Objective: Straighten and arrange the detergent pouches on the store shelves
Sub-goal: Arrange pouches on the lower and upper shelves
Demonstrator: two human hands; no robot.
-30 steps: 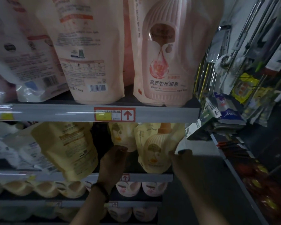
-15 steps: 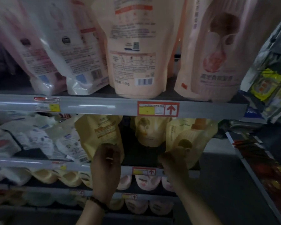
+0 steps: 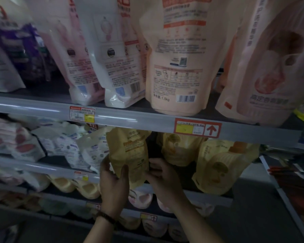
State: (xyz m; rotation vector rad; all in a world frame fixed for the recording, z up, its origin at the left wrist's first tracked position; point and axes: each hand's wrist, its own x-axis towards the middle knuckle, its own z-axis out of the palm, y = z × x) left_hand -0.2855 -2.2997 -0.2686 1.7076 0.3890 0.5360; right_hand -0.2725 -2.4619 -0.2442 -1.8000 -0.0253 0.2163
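A yellow detergent pouch (image 3: 130,151) stands on the middle shelf with its printed back facing me. My left hand (image 3: 113,186) grips its lower left edge, thumb across the front. My right hand (image 3: 162,179) grips its lower right edge. To the right stand two more yellow pouches, one further back (image 3: 180,149) and one at the shelf front (image 3: 221,165). White pouches (image 3: 81,146) lie slumped to the left on the same shelf.
The upper shelf rail (image 3: 130,118) carries tall pink and peach pouches (image 3: 177,55) overhanging it. Lower shelves hold rows of yellow and pink pouch bottoms (image 3: 88,188). A rack of small goods (image 3: 298,183) juts out at the right.
My view has shifted left. My right hand left the right front pouch and came to the left yellow pouch, which both hands now hold.
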